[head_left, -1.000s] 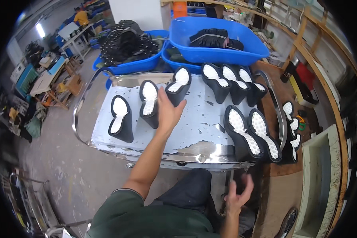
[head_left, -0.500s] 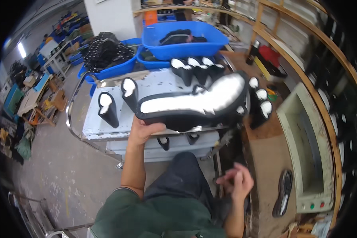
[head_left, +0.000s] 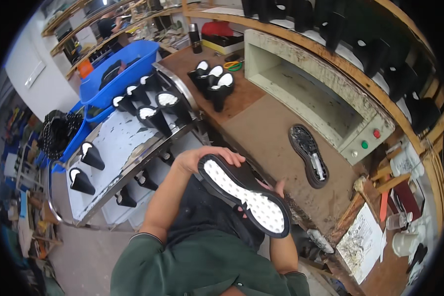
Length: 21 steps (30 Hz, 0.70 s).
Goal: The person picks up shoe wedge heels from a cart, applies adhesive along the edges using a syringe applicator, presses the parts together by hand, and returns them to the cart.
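A black boot (head_left: 232, 183) is held underside up above my lap, its white dotted bottom facing me. My left hand (head_left: 202, 158) is closed around the heel end, fingers lying over the black edge. At the forefoot, my right hand (head_left: 279, 187) grips from behind; the boot hides most of it, with only a thumb and some fingertips showing. On the workbench to the right lies a loose black shoe sole (head_left: 308, 155), its hollow inner side up, with a pale strip along one end.
A pale metal box machine (head_left: 291, 54) with coloured buttons stands along the bench (head_left: 261, 133). Several black boots (head_left: 217, 81) stand upside down on the bench and on the metal cart (head_left: 118, 133) at left. Blue tubs (head_left: 96, 86) sit beyond. Glue-stained paper (head_left: 360, 241) lies lower right.
My view has swung right toward the bench. The boot has come lower and closer to my body, turned toe to the lower right. My right hand, empty before, now holds its forefoot.
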Each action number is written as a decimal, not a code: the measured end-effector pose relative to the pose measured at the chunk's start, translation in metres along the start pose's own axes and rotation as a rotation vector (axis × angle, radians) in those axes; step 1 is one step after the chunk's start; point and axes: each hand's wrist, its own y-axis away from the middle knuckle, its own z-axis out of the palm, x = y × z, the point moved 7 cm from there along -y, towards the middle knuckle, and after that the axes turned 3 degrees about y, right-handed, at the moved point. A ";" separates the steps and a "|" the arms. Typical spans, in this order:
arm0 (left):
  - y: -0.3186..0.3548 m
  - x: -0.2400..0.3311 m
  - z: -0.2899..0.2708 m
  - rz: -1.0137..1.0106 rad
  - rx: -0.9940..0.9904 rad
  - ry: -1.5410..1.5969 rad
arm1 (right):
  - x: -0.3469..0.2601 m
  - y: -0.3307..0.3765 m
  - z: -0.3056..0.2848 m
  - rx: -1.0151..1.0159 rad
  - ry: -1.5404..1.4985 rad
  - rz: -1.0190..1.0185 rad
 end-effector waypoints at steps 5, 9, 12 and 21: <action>0.010 -0.054 0.004 -0.282 0.419 0.155 | -0.013 0.018 -0.005 0.257 0.343 -0.357; 0.041 -0.086 0.034 -0.270 0.562 0.392 | -0.025 0.018 0.011 0.481 0.546 -0.563; 0.021 -0.079 0.054 -0.251 0.626 0.412 | -0.027 0.022 0.018 0.638 0.947 -0.641; 0.007 -0.041 0.050 -0.278 0.796 -0.053 | 0.014 -0.009 0.006 0.575 0.417 -0.712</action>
